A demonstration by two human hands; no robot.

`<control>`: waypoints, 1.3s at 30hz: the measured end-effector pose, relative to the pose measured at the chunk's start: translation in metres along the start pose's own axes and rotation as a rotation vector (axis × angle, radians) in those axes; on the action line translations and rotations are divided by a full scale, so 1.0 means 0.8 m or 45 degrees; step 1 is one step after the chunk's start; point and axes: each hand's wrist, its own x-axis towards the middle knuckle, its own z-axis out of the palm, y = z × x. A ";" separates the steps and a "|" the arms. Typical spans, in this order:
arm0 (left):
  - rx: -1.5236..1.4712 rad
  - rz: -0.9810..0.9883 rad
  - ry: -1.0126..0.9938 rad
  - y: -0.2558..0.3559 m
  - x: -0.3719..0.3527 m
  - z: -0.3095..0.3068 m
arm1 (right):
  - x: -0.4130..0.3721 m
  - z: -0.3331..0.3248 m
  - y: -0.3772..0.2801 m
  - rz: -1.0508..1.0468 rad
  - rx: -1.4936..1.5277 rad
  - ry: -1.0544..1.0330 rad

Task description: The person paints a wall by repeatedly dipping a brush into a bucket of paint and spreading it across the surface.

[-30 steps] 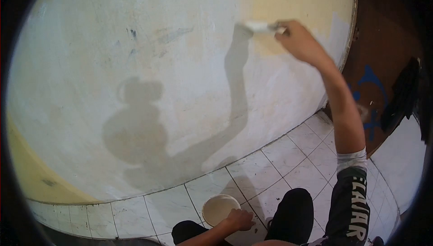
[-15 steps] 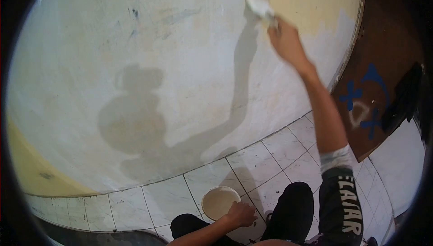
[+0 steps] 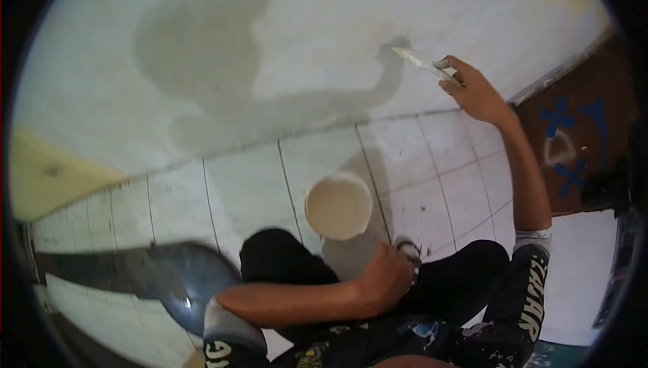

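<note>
1. Far left: a dark, glossy, rounded object [image 3: 185, 277] lies on the white tiled floor [image 3: 243, 192], below a yellow patch [image 3: 54, 165] low on the wall.
2. Left of centre: a shadow [image 3: 202, 50] of a head and an outstretched arm falls across the pale wall [image 3: 317, 23].
3. Centre: an open bucket [image 3: 358, 182] of cream-coloured liquid stands on the tiles, just beyond the person's folded legs.
4. Just right and nearer: the left hand [image 3: 388, 277], fingers curled, sits between the dark-clad knees, near the bucket; whether it grips anything cannot be told.
5. Further right: the right hand [image 3: 476, 91] pinches a paintbrush [image 3: 424, 64] by its handle, bristles pointing left; contact with the wall is unclear.
6. Far right: a brown panel [image 3: 594, 57] bears blue marks [image 3: 570, 177].
</note>
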 end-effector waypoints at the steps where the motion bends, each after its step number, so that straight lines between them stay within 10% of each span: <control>1: -0.083 -0.022 -0.026 0.006 -0.006 0.000 | -0.009 0.013 -0.007 -0.052 0.017 -0.130; 8: 0.135 0.107 -0.069 0.005 -0.024 -0.004 | -0.051 0.174 -0.039 -0.408 -0.241 -1.161; 18: 0.146 0.147 -0.236 -0.012 -0.026 0.003 | -0.067 0.398 -0.010 -0.787 -0.555 -1.164; 39: 0.131 0.122 -0.278 -0.017 -0.035 -0.002 | -0.065 0.436 -0.026 -0.805 -0.772 -1.274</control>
